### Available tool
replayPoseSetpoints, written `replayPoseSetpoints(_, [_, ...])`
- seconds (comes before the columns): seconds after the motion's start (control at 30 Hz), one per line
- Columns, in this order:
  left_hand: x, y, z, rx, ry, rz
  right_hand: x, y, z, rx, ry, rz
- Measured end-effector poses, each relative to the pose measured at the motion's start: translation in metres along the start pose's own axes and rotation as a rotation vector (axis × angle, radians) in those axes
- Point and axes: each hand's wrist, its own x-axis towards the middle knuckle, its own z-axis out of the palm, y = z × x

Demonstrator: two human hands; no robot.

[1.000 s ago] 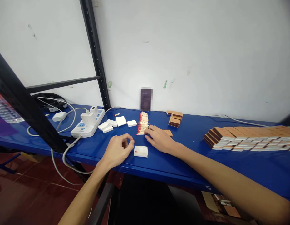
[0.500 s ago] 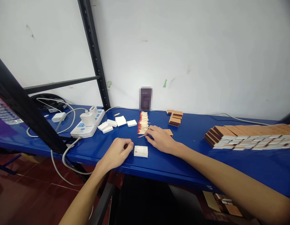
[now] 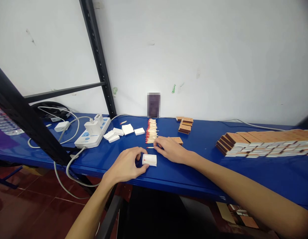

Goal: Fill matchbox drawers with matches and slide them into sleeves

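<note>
A white matchbox tray (image 3: 150, 159) lies on the blue table before me, with one red match head showing inside. My left hand (image 3: 129, 164) is at its left end, thumb and fingers apart around that end; whether they touch it is unclear. A single match (image 3: 150, 147) lies just beyond the tray, red head to the left. Closed fingertips of my right hand (image 3: 168, 150) are on its bare end. Right past them is a long pile of red-headed matches (image 3: 151, 131). Part of an orange-brown matchbox sleeve (image 3: 178, 140) shows behind the right hand.
Several white trays (image 3: 127, 129) lie left of the matches, beside a power strip (image 3: 92, 132) with chargers and cables. A few matchboxes (image 3: 185, 126) are at the back. Long matchbox stacks (image 3: 263, 142) fill the right side. A black shelf post (image 3: 97, 56) rises at left.
My left hand has moved right and spread its thumb and fingers around the tray's left end. The right hand stays at the match, which now lies more level.
</note>
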Motion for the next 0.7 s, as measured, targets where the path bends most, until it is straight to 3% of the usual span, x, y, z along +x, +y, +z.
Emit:
replayPoseSetpoints(0.33, [0.0014, -0.0017, -0.0006, -0.042, -0.004, -0.043, -0.0042, -0.0083, -0.0087, -0.179, -0.122, 0.012])
replayPoseSetpoints(0.7, [-0.0004, -0.0011, -0.0015, -0.113, -0.007, -0.073, -0.0018, -0.0056, -0.0079, -0.209, -0.124, 0.063])
